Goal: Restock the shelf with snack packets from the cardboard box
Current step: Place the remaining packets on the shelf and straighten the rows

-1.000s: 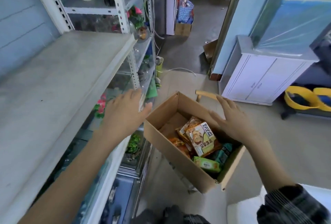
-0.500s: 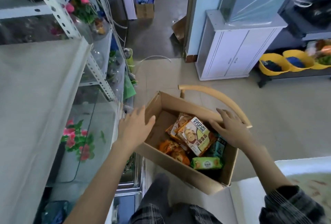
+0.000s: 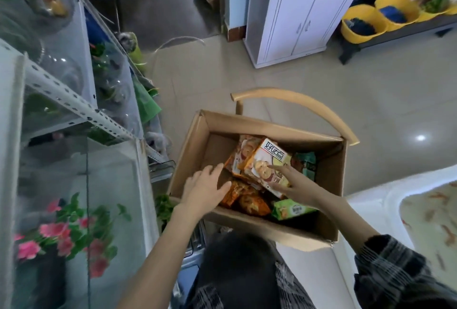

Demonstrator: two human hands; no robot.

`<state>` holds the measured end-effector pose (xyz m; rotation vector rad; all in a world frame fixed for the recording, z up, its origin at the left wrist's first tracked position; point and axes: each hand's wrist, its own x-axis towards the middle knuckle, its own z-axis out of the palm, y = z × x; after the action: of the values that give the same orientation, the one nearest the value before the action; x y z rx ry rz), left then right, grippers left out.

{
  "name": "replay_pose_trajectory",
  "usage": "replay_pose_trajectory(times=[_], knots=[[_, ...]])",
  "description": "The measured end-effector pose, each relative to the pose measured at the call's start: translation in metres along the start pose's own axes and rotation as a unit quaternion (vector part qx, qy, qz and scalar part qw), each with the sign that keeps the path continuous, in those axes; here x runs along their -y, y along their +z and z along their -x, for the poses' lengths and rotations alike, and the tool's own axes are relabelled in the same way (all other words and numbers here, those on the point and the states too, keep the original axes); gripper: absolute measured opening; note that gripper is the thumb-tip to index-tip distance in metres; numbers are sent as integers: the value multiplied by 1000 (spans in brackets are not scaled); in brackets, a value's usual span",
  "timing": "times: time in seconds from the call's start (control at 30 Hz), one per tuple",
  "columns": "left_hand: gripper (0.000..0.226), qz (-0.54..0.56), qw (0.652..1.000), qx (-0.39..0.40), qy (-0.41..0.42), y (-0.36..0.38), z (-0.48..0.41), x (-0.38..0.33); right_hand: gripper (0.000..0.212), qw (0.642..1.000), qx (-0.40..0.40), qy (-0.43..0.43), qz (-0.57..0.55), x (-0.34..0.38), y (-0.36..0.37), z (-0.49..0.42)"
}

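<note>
An open cardboard box sits on a wooden chair in front of me. Inside lie several snack packets: a large orange-and-white cracker packet, orange packets, a green packet and a teal one. My left hand reaches into the box's left side with fingers apart, just above the orange packets. My right hand lies on the lower end of the cracker packet, fingers spread over it; whether it grips is unclear. The grey shelf runs along the left edge.
A glass tank with pink artificial flowers stands under the shelf, behind a perforated metal upright. The chair's curved wooden back arcs behind the box. A white cabinet and yellow tubs stand beyond on the tiled floor.
My view has tilted down toward the box. My left hand moved from the box's left rim to inside it. My right hand slid from the right wall onto the cracker packet.
</note>
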<state>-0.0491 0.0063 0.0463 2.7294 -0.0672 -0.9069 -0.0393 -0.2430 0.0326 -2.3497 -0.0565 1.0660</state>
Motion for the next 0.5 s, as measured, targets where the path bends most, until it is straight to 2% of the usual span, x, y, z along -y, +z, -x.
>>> replay_pose_trajectory(times=[0.1, 0.23, 0.5], knots=[[62, 17, 994, 105, 27, 20, -31, 9, 59, 998, 66, 0, 1, -9, 23, -26], [59, 12, 981, 191, 37, 54, -66, 18, 57, 994, 108, 9, 22, -25, 56, -60], [52, 1, 970, 233, 63, 106, -124, 27, 60, 990, 139, 32, 9, -51, 107, -118]])
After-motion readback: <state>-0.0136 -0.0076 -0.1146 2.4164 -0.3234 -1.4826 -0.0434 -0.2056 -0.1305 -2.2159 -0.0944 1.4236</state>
